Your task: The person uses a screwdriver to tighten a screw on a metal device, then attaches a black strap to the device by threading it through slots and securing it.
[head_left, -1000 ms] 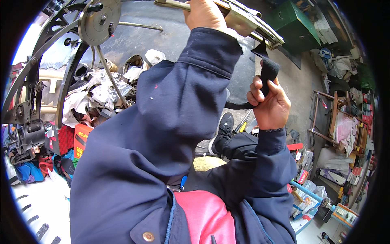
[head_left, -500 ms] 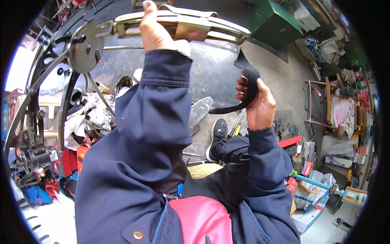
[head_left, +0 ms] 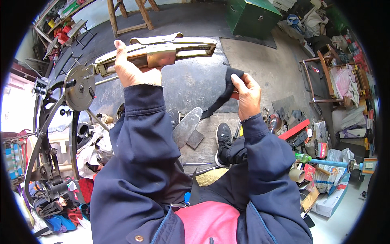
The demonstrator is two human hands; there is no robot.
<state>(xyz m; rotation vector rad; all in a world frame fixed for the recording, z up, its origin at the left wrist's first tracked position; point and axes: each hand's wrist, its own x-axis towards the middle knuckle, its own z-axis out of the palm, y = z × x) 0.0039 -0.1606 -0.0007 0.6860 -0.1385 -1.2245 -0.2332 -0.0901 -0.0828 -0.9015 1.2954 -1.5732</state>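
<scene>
My left hand (head_left: 136, 73) is wrapped round the long metal arm (head_left: 195, 49) of a hand-cranked sewing machine, thumb up on its near side and fingers mostly hidden behind it. A bright metal plate (head_left: 161, 55) sits midway along that arm, and a round crank disc (head_left: 81, 88) stands at its left end. Between thumb and fingers, my right hand (head_left: 248, 93) pinches a black fabric strap (head_left: 221, 97). The strap hangs down and left from the hand, its lower end near a grey metal shoe last (head_left: 187, 127). Its upper end lies beyond the tip of the machine arm, apart from it.
The machine's dark frame (head_left: 42, 138) stands at left above piled shoes and cloth. Shoe parts and a red bar (head_left: 294, 128) lie right of my legs. Farther off are a green metal box (head_left: 254, 18), a wooden stool (head_left: 132, 18) and a folded wooden chair (head_left: 325, 77).
My right hand has turned over, and the strap that curled across its fingers now hangs more loosely. The view has shifted, showing more floor ahead. My left hand stays on the machine arm.
</scene>
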